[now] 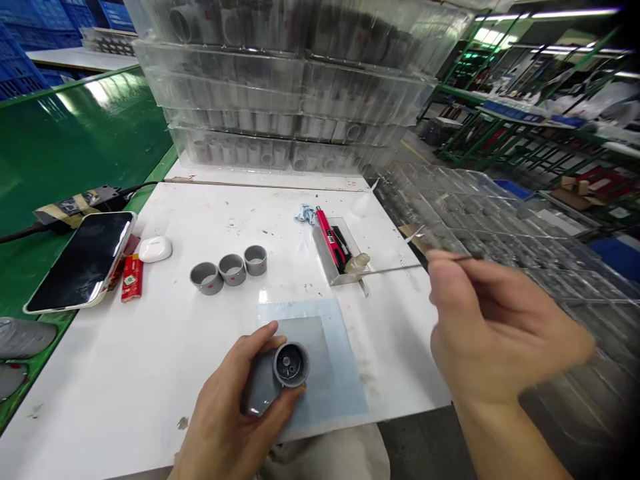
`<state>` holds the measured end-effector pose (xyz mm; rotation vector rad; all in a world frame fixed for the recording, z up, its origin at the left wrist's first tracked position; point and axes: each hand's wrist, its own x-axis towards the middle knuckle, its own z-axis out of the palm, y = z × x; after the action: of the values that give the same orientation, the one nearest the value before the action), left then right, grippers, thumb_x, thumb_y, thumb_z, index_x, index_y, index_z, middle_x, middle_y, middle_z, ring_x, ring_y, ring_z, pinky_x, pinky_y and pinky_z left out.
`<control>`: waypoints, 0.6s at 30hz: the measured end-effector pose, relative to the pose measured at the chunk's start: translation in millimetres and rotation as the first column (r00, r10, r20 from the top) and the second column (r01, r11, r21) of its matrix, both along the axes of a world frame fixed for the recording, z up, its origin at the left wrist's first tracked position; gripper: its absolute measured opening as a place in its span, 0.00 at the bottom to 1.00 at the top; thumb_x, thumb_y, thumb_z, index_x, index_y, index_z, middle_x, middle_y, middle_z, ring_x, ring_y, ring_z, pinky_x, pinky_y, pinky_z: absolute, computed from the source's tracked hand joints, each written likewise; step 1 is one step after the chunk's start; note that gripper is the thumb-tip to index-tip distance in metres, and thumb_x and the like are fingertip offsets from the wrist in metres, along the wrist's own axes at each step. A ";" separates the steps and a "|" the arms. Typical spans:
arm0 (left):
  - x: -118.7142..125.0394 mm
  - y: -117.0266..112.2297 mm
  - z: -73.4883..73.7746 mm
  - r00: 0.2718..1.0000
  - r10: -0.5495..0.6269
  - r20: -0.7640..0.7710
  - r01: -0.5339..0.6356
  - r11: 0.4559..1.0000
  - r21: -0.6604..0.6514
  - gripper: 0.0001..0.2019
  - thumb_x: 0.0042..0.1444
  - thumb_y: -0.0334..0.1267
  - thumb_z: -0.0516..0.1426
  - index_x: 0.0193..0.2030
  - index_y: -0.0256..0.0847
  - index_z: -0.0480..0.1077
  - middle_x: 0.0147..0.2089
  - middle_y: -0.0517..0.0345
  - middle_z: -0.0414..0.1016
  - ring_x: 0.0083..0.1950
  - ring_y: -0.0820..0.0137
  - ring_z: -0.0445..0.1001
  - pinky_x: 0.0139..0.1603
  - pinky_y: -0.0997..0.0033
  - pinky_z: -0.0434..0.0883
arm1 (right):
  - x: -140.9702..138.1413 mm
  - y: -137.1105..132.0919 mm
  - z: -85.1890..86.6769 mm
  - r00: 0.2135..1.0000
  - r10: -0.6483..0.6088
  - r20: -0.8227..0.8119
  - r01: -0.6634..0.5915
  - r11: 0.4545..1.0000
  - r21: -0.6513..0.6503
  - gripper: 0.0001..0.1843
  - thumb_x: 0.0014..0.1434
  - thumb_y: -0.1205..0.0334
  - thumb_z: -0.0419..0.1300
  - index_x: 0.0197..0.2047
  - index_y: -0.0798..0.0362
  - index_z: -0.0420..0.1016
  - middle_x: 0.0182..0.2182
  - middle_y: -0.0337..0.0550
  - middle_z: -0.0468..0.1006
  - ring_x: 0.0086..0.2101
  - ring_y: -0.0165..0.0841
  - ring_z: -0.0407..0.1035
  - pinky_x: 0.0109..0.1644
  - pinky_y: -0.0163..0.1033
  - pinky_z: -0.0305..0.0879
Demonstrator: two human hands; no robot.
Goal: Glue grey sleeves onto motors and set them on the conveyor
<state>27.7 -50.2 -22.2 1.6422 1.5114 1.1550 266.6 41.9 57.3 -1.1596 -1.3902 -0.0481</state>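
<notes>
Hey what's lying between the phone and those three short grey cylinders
In the head view, a rounded white case and a small red item lie between the phone and the grey cylinders, with white tabletop nearer the cylinders.

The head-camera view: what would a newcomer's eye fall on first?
Probably the tall stack of clear plastic trays, filled with grey parts, at the far side of the white table. Nearer, the left hand grips a small grey cup above a pale blue sheet. To its right, the blurred right hand pinches a thin rod.
</notes>
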 end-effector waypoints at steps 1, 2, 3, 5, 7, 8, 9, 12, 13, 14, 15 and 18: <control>0.0 0.0 0.1 1.000 -0.009 -0.010 0.010 1.000 0.017 0.30 0.65 0.39 0.65 0.71 0.64 0.64 0.53 0.62 0.86 0.49 0.64 0.87 0.50 0.65 0.84 | 4.7 10.1 0.4 0.998 -0.063 -0.008 0.063 0.998 0.026 0.02 0.66 0.58 0.71 0.39 0.43 0.86 0.34 0.40 0.85 0.32 0.41 0.77 0.39 0.49 0.72; -0.1 -0.1 0.3 1.000 -0.018 -0.026 0.018 0.999 0.036 0.30 0.65 0.38 0.65 0.71 0.64 0.64 0.53 0.62 0.85 0.49 0.64 0.87 0.50 0.65 0.85 | 8.7 19.3 0.2 0.996 -0.086 -0.005 0.086 0.996 0.024 0.04 0.66 0.56 0.71 0.39 0.43 0.86 0.32 0.41 0.85 0.31 0.41 0.77 0.39 0.49 0.72; -0.3 -0.3 0.3 0.998 -0.030 -0.047 0.033 0.998 0.054 0.31 0.65 0.38 0.65 0.71 0.64 0.64 0.53 0.62 0.85 0.50 0.63 0.87 0.50 0.65 0.85 | 12.0 27.0 -0.6 0.997 -0.080 0.010 0.080 0.997 0.002 0.05 0.67 0.55 0.70 0.39 0.44 0.86 0.31 0.41 0.84 0.31 0.41 0.76 0.38 0.49 0.71; -0.5 -1.0 0.2 0.995 -0.053 -0.088 0.060 0.995 0.083 0.32 0.65 0.36 0.64 0.72 0.65 0.63 0.55 0.62 0.85 0.54 0.62 0.87 0.52 0.65 0.84 | 16.4 37.6 -3.8 0.997 -0.053 0.048 0.055 0.998 -0.035 0.06 0.67 0.55 0.70 0.40 0.47 0.87 0.30 0.42 0.84 0.30 0.40 0.76 0.36 0.46 0.70; -0.2 -2.1 -0.3 0.992 -0.067 -0.105 0.078 0.991 0.106 0.32 0.65 0.34 0.63 0.72 0.64 0.64 0.56 0.61 0.85 0.56 0.61 0.86 0.54 0.64 0.84 | 18.3 42.5 -8.8 0.993 -0.027 0.113 0.037 0.995 -0.090 0.07 0.67 0.55 0.69 0.40 0.49 0.87 0.31 0.41 0.84 0.30 0.38 0.75 0.36 0.44 0.69; 0.2 -2.7 -0.6 0.993 -0.064 -0.102 0.075 0.991 0.115 0.32 0.64 0.33 0.63 0.72 0.64 0.64 0.56 0.60 0.85 0.56 0.60 0.86 0.54 0.63 0.84 | 18.7 43.6 -11.8 0.987 -0.003 0.160 0.027 0.989 -0.149 0.08 0.67 0.55 0.68 0.40 0.49 0.87 0.31 0.41 0.84 0.30 0.37 0.75 0.36 0.43 0.69; 0.6 -3.2 -1.0 0.994 -0.057 -0.094 0.068 0.990 0.121 0.32 0.64 0.33 0.62 0.72 0.63 0.65 0.56 0.60 0.85 0.56 0.60 0.86 0.54 0.63 0.84 | 19.0 44.4 -14.8 0.977 0.034 0.208 0.014 0.974 -0.226 0.09 0.67 0.55 0.67 0.40 0.50 0.87 0.30 0.40 0.84 0.29 0.36 0.75 0.36 0.42 0.69; 1.3 -3.9 -1.5 0.995 -0.050 -0.089 0.060 0.991 0.121 0.31 0.64 0.33 0.62 0.72 0.63 0.66 0.56 0.60 0.85 0.56 0.60 0.85 0.54 0.63 0.84 | 20.0 46.2 -21.4 0.949 0.136 0.283 -0.014 0.920 -0.392 0.10 0.67 0.55 0.67 0.40 0.51 0.88 0.26 0.38 0.82 0.26 0.35 0.73 0.35 0.41 0.68; 1.2 -3.8 -1.4 0.994 -0.050 -0.095 0.061 0.991 0.118 0.31 0.65 0.33 0.62 0.72 0.64 0.65 0.56 0.61 0.85 0.57 0.61 0.85 0.55 0.63 0.83 | 20.3 46.7 -21.7 0.950 0.142 0.279 -0.020 0.916 -0.400 0.10 0.67 0.55 0.67 0.39 0.51 0.88 0.26 0.38 0.82 0.26 0.34 0.73 0.35 0.41 0.68; 0.7 -3.5 -1.2 0.993 -0.053 -0.105 0.065 0.991 0.115 0.32 0.65 0.33 0.62 0.72 0.64 0.64 0.56 0.61 0.85 0.57 0.62 0.85 0.55 0.64 0.83 | 20.5 47.1 -20.7 0.957 0.132 0.259 -0.024 0.924 -0.382 0.10 0.67 0.55 0.67 0.40 0.51 0.88 0.26 0.38 0.82 0.27 0.35 0.74 0.35 0.41 0.68; 0.1 -3.1 -0.9 0.991 -0.061 -0.119 0.075 0.991 0.115 0.32 0.65 0.33 0.62 0.73 0.64 0.64 0.57 0.61 0.84 0.57 0.62 0.85 0.56 0.65 0.83 | 20.6 47.2 -18.2 0.967 0.111 0.229 -0.027 0.940 -0.341 0.10 0.67 0.55 0.67 0.40 0.50 0.88 0.28 0.39 0.82 0.27 0.35 0.74 0.35 0.41 0.68; -2.3 -2.0 0.5 0.983 -0.091 -0.162 0.112 0.986 0.123 0.36 0.65 0.31 0.63 0.75 0.64 0.60 0.57 0.60 0.84 0.58 0.63 0.85 0.56 0.66 0.83 | 19.3 43.3 -4.2 0.991 0.014 0.130 0.006 0.989 -0.147 0.07 0.67 0.57 0.69 0.41 0.49 0.89 0.30 0.41 0.84 0.29 0.36 0.75 0.35 0.42 0.69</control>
<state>25.3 -52.2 -21.7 1.9148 1.4523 1.1136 285.9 85.2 53.2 -1.2946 -1.5322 -0.0193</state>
